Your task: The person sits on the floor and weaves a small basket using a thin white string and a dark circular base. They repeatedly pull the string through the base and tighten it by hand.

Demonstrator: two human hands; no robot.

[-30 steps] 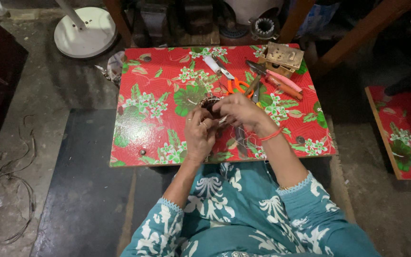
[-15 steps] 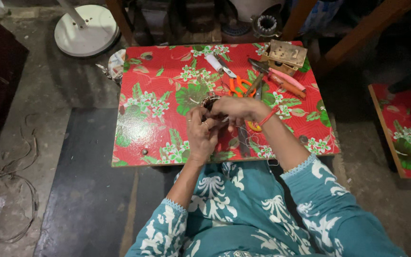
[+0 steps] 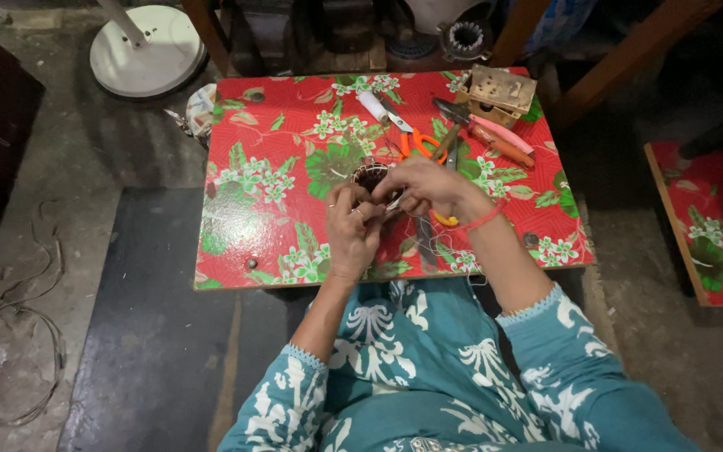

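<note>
Working close together over the middle of the table, both hands are busy with a small dark round coil-like piece that sits at the fingertips, just above the flowered red covering. The left hand has its grip closed around the near side of the piece, holding it steady. The right hand has its fingers pinched together on something thin at the piece's edge, probably a fine wire or thread; what exactly sits in that pinch is too small to tell. A red band circles the right wrist.

Judging by how things lie, the job looks to be in its middle: the piece is in hand and being handled closely, while the orange-handled scissors, the pliers and the small wooden box lie unused further back on the table. How much of the winding or tying is finished cannot be read from here.

Against the view from a second ago, the hands have hardly shifted; the right hand has drawn slightly closer to the left, and the tools behind lie where they were. A white round fan base stands on the floor beyond the table.
</note>
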